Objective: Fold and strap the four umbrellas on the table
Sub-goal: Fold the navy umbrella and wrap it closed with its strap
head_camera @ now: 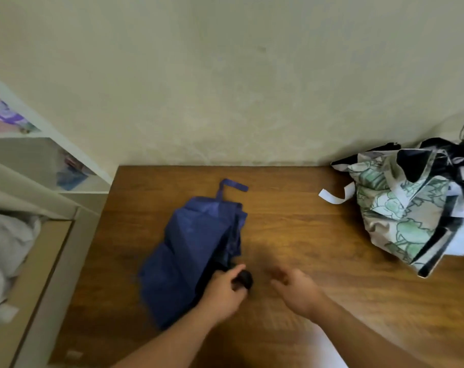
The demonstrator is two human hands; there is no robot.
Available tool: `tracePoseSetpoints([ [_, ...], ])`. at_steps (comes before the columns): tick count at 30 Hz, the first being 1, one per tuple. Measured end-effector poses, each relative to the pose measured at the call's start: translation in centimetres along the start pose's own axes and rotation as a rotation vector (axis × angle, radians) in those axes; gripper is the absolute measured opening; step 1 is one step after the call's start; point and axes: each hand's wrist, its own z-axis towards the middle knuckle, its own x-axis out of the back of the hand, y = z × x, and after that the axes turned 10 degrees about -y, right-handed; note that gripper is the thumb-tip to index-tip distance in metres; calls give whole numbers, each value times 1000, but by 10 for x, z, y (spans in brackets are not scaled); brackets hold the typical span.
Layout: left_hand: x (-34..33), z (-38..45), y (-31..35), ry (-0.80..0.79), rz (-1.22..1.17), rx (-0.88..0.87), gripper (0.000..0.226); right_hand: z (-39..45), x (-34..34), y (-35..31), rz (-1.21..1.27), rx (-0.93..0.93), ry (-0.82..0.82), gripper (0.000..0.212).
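The left hand (pixel 221 289) sits low in the centre of the frame, its fingers curled round the black handle (pixel 243 279) of the navy umbrella (pixel 191 251). The right hand (pixel 295 290) hovers just to the right of it, fingers loosely spread and blurred, gripping nothing and apart from the handle.

The navy umbrella lies collapsed on the wooden tabletop (pixel 291 235), its canopy loose and rumpled, running from the handle up and slightly left. Its blue strap (pixel 232 185) sticks out unfastened at the far end, toward the wall.

At the right edge of the frame, well apart from the hands, lies a heap of other umbrellas (pixel 411 205): a pale one with a green printed pattern on top, darker fabric behind it. How many are in the heap I cannot tell. A white strap (pixel 334 196) trails from the heap onto the tabletop.

On the left, beside the tabletop, stands a white shelf (pixel 66 168).
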Motion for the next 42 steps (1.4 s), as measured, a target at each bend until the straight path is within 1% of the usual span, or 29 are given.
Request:
tracePoseSetpoints([
  [2,-31,-16,19,-204,-200,-16,75,7,3,6,29,3,49,49],
  [3,-41,-25,28,-317,-314,-2,79,8,5,11,23,-11,49,50],
  [4,-47,-33,35,-417,-391,4,77,10,6,17,10,-27,37,49],
  [5,-48,-40,38,-478,-415,-11,73,11,6,22,-13,-47,14,48],
  [7,-39,-54,42,-489,-371,-27,50,11,4,28,-64,-55,-42,45],
  [9,-21,-66,45,-392,-332,12,26,13,-4,29,-141,-35,-73,42],
  [10,-11,-73,46,-326,-340,50,20,15,-10,30,-208,-25,-74,38],
  [12,6,-84,46,-213,-358,110,16,21,-22,29,-349,-10,-64,28],
  [13,13,-90,46,-174,-346,134,15,24,-26,28,-391,-11,-57,28],
  [15,27,-101,45,-144,-259,147,14,30,-29,27,-387,-11,-38,28],
  [16,33,-103,45,-135,-219,134,14,32,-27,26,-358,-5,-23,25],
  [18,48,-104,49,-37,-204,76,13,24,-17,20,-340,2,12,20],
  [20,67,-98,55,161,-154,-18,12,11,-8,20,-382,6,92,23],
  [22,91,-88,68,368,1,-140,17,-4,2,22,-461,19,189,30],
  [23,102,-83,76,434,90,-198,21,-12,8,23,-484,37,242,32],
  [24,112,-79,87,473,154,-250,24,-20,13,24,-496,56,282,32],
  [26,129,-77,107,508,217,-336,27,-36,23,24,-498,112,382,24],
  [28,139,-77,120,492,227,-354,28,-52,32,21,-531,159,497,21],
  [30,145,-78,126,410,201,-313,34,-65,40,17,-558,211,605,30],
  [32,147,-81,125,236,81,-261,41,-75,46,13,-592,256,715,35],
  [33,146,-84,122,142,27,-267,39,-81,48,10,-608,272,761,34],
  [34,144,-88,118,60,6,-294,33,-86,49,8,-627,284,806,31],
  [35,141,-92,114,13,7,-341,25,-91,50,6,-649,291,846,30],
  [37,137,-101,107,4,41,-430,14,-100,48,2,-683,274,898,34],
  [38,136,-106,104,17,48,-465,13,-104,47,0,-687,256,908,38],
  [40,135,-119,102,17,33,-537,20,-110,43,-6,-684,233,924,43],
  [42,135,-133,103,-7,26,-561,39,-114,36,-14,-682,243,956,43],
])
